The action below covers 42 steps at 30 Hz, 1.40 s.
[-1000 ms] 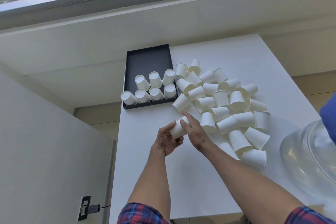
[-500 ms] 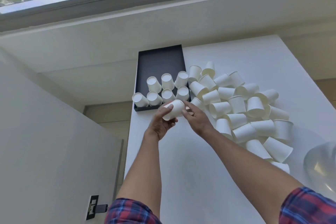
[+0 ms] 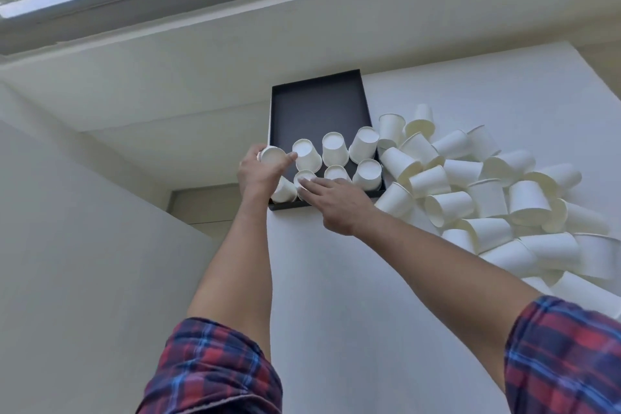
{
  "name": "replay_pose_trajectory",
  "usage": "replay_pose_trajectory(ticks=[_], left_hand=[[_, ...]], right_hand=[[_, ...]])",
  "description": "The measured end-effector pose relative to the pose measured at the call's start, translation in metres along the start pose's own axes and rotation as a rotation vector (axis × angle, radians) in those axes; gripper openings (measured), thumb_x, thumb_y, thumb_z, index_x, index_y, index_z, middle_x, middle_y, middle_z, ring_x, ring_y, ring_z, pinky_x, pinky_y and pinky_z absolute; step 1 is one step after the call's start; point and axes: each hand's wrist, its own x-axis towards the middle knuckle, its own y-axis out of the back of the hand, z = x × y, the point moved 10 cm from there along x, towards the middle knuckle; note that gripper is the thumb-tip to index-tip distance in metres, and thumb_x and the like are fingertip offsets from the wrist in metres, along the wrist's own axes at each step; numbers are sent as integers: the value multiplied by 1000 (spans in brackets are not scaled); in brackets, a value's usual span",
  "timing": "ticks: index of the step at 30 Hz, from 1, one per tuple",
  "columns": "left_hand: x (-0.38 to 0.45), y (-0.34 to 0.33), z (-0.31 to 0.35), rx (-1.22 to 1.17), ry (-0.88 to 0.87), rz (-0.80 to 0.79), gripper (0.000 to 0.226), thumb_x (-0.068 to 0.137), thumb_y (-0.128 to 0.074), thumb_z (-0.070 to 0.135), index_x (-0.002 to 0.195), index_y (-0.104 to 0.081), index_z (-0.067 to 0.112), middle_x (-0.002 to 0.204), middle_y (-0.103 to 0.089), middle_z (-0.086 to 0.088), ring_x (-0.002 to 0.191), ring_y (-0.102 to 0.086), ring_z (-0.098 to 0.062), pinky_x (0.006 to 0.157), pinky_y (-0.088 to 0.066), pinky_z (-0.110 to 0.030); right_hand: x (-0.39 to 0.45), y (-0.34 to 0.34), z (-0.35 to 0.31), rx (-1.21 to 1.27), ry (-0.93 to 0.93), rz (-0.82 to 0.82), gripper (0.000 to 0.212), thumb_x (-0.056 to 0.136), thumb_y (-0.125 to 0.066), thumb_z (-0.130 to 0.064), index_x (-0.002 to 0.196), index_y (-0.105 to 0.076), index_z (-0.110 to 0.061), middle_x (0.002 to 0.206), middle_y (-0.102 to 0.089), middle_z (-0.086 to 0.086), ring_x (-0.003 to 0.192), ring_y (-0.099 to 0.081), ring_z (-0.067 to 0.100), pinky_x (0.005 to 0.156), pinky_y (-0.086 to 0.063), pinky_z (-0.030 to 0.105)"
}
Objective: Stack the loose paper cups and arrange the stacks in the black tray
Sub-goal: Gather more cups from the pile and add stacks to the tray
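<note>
The left hand [image 3: 258, 173] is closed around an upside-down paper cup [image 3: 273, 155] at the near left edge of the black tray [image 3: 316, 111], which sits at the far left of the white bench [image 3: 369, 296]. The right hand [image 3: 339, 203] lies flat with fingers spread, its fingertips touching a tray cup [image 3: 304, 178]. Six more inverted cups stand in the tray's near end; a loose pile of cups [image 3: 487, 191] lies to its right.

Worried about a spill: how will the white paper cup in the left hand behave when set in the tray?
The upside-down white paper cup in the left hand looks light and thin-walled, so it probably crushes easily. Placed rim-down, it should stand steadily.
</note>
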Motion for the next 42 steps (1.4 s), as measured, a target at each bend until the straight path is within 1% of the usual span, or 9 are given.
replay_pose_trajectory(ticks=[9,14,19,24,27,31,34,38,42], left_hand=[[39,-15,-2,52,13,-63,57,71,-82,59,113,-63,25,105,-67,6,97,-63,-17,64,-42,-23],[60,-31,-2,125,27,-72,63,69,-80,61,116,-63,22,108,-68,4,100,-65,-20,84,-55,-35],[72,-51,-7,306,32,-103,39,77,-70,41,110,-62,22,103,-66,0,98,-64,-24,72,-46,-30],[73,-54,-14,464,20,-66,42,80,-59,20,122,-61,23,116,-66,-6,109,-62,-30,80,-52,-34],[73,-56,-10,508,-34,-49,53,87,-65,26,139,-55,22,133,-62,-5,124,-57,-30,89,-50,-37],[70,-57,-5,557,-87,-47,44,87,-70,34,125,-57,16,120,-64,-9,115,-60,-33,81,-52,-39],[64,-52,-2,572,-86,-26,54,84,-73,37,131,-54,19,123,-61,-10,115,-60,-35,89,-55,-45],[52,-48,0,631,-140,30,60,89,-67,39,142,-49,20,133,-54,-14,124,-53,-36,103,-43,-43],[26,-41,7,645,-218,133,49,92,-59,30,140,-53,20,135,-54,-9,120,-51,-35,103,-36,-43]], right_hand=[[18,-35,2,-197,32,-95,65,97,-35,-17,159,-15,-10,167,-11,4,152,-17,20,109,-33,33],[18,-37,4,-182,36,-82,69,94,-36,-15,159,-12,-8,168,-8,5,153,-14,21,114,-29,34],[19,-41,5,-151,18,-71,71,93,-40,-16,158,-15,-8,168,-9,5,153,-14,21,115,-27,35],[19,-44,8,-116,5,-68,73,92,-42,-16,159,-14,-10,168,-7,4,154,-11,19,120,-22,36],[19,-46,8,-107,-3,-57,72,91,-43,-16,158,-16,-10,168,-9,4,153,-12,19,120,-23,36],[18,-47,9,-89,-10,-55,73,92,-43,-16,159,-15,-11,168,-8,3,154,-11,19,121,-20,35],[17,-47,9,-79,-11,-67,74,92,-42,-17,159,-12,-13,168,-3,2,154,-6,18,123,-15,36],[8,-41,13,-68,-24,-40,72,93,-41,-16,159,-13,-16,168,4,2,155,0,18,124,-11,36],[-11,-31,16,-80,-14,25,67,95,-42,-16,158,-19,-14,168,-3,5,155,-6,20,124,-15,36]])
